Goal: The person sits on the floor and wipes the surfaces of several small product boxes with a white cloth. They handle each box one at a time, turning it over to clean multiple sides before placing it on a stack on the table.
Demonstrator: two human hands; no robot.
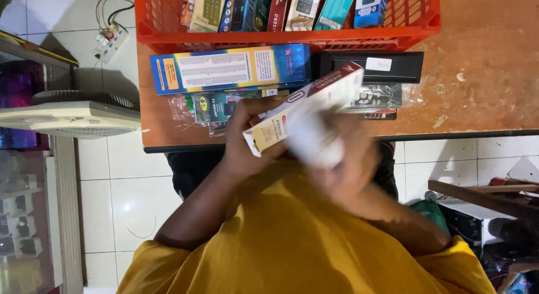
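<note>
My left hand is closed around the lower end of a long white and red box, holding it tilted above the near edge of the wooden table. My right hand is blurred with motion just below the box. It is pressed against a blurred white thing that lies on the box's underside. I cannot tell what the white thing is. My yellow shirt fills the bottom of the view.
An orange crate with several upright boxes stands at the table's far side. In front of it lie a long blue and yellow box, a black box and plastic-wrapped packs. A white fan and a power strip are at the left.
</note>
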